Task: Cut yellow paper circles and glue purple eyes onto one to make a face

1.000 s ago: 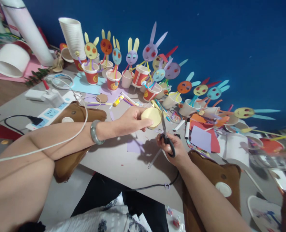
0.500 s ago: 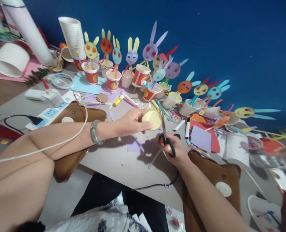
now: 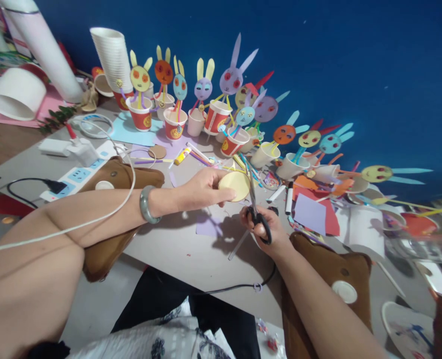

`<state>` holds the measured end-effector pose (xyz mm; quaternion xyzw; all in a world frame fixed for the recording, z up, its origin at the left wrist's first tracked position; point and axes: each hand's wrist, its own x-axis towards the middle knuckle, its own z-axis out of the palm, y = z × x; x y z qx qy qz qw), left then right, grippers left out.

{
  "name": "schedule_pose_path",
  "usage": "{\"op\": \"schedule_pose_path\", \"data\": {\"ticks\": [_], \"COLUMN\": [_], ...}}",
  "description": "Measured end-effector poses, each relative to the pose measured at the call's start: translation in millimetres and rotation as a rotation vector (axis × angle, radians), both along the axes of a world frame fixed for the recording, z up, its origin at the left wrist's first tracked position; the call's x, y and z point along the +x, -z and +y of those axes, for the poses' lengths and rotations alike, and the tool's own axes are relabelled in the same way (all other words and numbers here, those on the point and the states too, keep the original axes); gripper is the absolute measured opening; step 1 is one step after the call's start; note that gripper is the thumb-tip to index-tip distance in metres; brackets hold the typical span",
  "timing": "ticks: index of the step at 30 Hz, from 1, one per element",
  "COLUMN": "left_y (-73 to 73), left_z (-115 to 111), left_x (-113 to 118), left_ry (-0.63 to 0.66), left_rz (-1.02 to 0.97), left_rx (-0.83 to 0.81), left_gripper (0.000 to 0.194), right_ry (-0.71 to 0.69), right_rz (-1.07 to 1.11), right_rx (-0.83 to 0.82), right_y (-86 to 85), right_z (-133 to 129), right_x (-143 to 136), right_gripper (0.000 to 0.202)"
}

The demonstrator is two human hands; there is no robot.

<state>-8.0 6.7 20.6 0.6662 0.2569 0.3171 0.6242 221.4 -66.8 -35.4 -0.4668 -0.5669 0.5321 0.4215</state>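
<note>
Between the thumb and fingers of my left hand (image 3: 208, 188) is a round piece of pale yellow paper (image 3: 237, 186), held up above the table. My right hand (image 3: 266, 229) grips black-handled scissors (image 3: 257, 218), its fingers in the loops. The blades point up and away from me, right beside the disc's right edge. Whether they touch the paper I cannot tell. Below the hands, a purple paper piece (image 3: 208, 227) and a clear strip (image 3: 238, 245) lie on the grey table (image 3: 176, 249).
Paper cups with rabbit-faced paper figures (image 3: 205, 89) line the blue wall. A stack of white cups (image 3: 112, 57) stands at back left. A power strip (image 3: 79, 172) and white cable lie left. Brown cushions (image 3: 327, 284) sit under both forearms. Purple paper (image 3: 310, 213) and markers (image 3: 289, 198) lie right.
Almost nothing differs. Both hands, the yellow disc and the scissors keep nearly the same place, with only a very slight shift of the view.
</note>
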Motion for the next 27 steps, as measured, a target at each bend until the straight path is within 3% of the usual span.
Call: {"op": "schedule_pose_path", "data": {"ticks": [13,27], "left_y": [0.3,-5.9], "left_z": [0.1,-1.5], "left_x": [-1.6,-0.7], "left_ry": [-0.018,-0.026], "left_rz": [0.002,-0.070], "left_rx": [0.054,-0.006], "left_gripper": [0.015,0.008], "right_ry": [-0.005,0.008], "right_rz": [0.022,0.006], "right_rx": [0.009,0.014], "right_y": [-5.4,-1.8], "right_z": [-1.2,0.2], "right_x": [-4.1,-3.2], "right_gripper": [0.059,0.058]}}
